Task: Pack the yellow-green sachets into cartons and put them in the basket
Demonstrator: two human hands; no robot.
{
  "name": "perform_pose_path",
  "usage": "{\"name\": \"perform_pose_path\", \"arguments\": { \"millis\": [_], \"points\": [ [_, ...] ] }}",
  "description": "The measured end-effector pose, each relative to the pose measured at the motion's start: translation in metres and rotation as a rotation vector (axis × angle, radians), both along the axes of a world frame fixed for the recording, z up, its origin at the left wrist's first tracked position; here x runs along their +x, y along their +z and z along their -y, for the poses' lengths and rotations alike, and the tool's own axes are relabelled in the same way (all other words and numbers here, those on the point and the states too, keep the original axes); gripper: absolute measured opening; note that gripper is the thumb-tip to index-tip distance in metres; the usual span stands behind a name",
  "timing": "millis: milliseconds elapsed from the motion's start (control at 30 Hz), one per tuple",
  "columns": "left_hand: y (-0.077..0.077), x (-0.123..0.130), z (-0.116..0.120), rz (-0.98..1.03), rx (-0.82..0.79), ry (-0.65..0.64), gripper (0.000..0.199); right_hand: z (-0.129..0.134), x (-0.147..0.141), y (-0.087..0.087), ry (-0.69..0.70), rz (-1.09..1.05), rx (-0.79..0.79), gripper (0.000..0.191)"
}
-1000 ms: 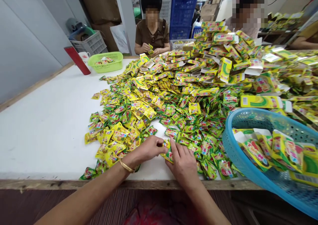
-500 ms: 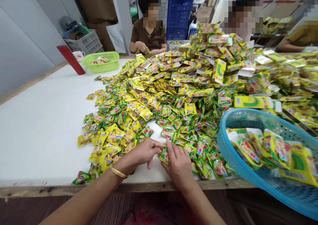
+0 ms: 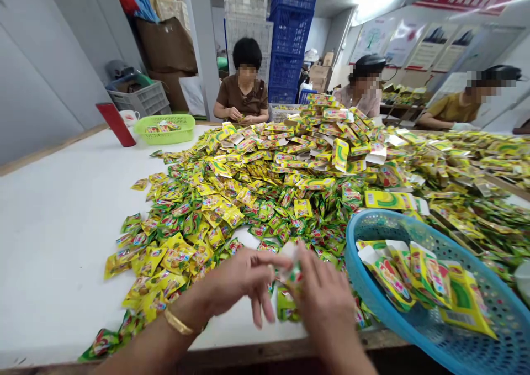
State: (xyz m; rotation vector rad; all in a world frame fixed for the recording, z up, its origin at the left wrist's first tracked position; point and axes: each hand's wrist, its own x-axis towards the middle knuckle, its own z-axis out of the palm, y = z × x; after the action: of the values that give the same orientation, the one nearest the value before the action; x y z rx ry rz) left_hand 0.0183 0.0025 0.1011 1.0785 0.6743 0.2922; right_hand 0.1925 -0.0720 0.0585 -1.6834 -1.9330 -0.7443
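Note:
Over the table's front, my right hand (image 3: pixel 327 297) is closed round a small printed carton (image 3: pixel 293 273) with a pale flap, blurred by motion. From the left, my left hand (image 3: pixel 242 284) reaches toward it, fingers spread and the index fingertip at the flap; whether it touches is unclear. A gold bangle (image 3: pixel 178 322) circles the left wrist. Beneath and beyond the hands lie many small green candy packets (image 3: pixel 271 220), with yellow packets (image 3: pixel 178 256) to the left. A green and yellow piece (image 3: pixel 285 304) shows under the right hand, partly covered.
A blue oval basket (image 3: pixel 358 248) holding several cartons (image 3: pixel 430 270) stands at right. Behind the packets rises a heap of yellow cartons (image 3: pixel 323 126). A light-green basket (image 3: pixel 165 137) and a red cylinder (image 3: pixel 116 125) stand far left. Three people sit across the table.
The view has tilted up, showing more of the room. My left hand's fingers have spread from their pinch at the carton's end. My right hand has lifted slightly with the carton.

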Motion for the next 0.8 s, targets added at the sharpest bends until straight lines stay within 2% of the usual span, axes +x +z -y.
{"name": "perform_pose_path", "arguments": {
  "millis": [67, 100, 167, 233, 300, 367, 400, 500, 567, 633, 700, 800],
  "points": [
    [0.005, -0.001, -0.016, -0.009, 0.164, 0.161, 0.043, 0.008, 0.038, 0.032, -0.194, 0.022, 0.007, 0.059],
    [0.001, 0.002, -0.024, -0.054, 0.25, 0.241, 0.042, 0.013, 0.058, 0.046, -0.317, 0.04, 0.018, 0.061],
    [-0.016, 0.013, -0.041, -0.217, 0.425, 0.352, 0.033, 0.019, 0.095, 0.069, -0.539, 0.071, 0.007, 0.068],
    [-0.037, 0.034, -0.054, -0.357, 0.659, 0.376, 0.022, 0.02, 0.117, 0.082, -0.621, 0.087, 0.021, 0.074],
    [-0.05, 0.062, -0.066, -0.42, 0.957, 0.331, 0.021, 0.012, 0.118, 0.085, -0.58, 0.079, 0.051, 0.072],
    [-0.054, 0.094, -0.078, -0.455, 1.223, 0.271, 0.023, -0.004, 0.102, 0.082, -0.476, 0.051, 0.038, 0.062],
    [-0.052, 0.109, -0.084, -0.484, 1.302, 0.252, 0.028, -0.014, 0.091, 0.079, -0.421, 0.032, 0.012, 0.056],
    [-0.047, 0.143, -0.103, -0.599, 1.308, 0.249, 0.036, -0.041, 0.058, 0.066, -0.275, -0.045, -0.081, 0.043],
    [-0.045, 0.149, -0.114, -0.641, 1.241, 0.261, 0.025, -0.051, 0.045, 0.054, -0.2, -0.112, -0.127, 0.04],
    [-0.045, 0.139, -0.119, -0.651, 1.183, 0.26, 0.015, -0.05, 0.039, 0.038, -0.129, -0.186, -0.153, 0.04],
    [-0.048, 0.113, -0.115, -0.658, 1.115, 0.248, 0.021, -0.043, 0.038, 0.018, -0.081, -0.253, -0.174, 0.039],
    [-0.058, 0.061, -0.088, -0.625, 1.006, 0.145, 0.034, -0.031, 0.039, -0.012, -0.063, -0.323, -0.219, 0.038]
  ]
}}
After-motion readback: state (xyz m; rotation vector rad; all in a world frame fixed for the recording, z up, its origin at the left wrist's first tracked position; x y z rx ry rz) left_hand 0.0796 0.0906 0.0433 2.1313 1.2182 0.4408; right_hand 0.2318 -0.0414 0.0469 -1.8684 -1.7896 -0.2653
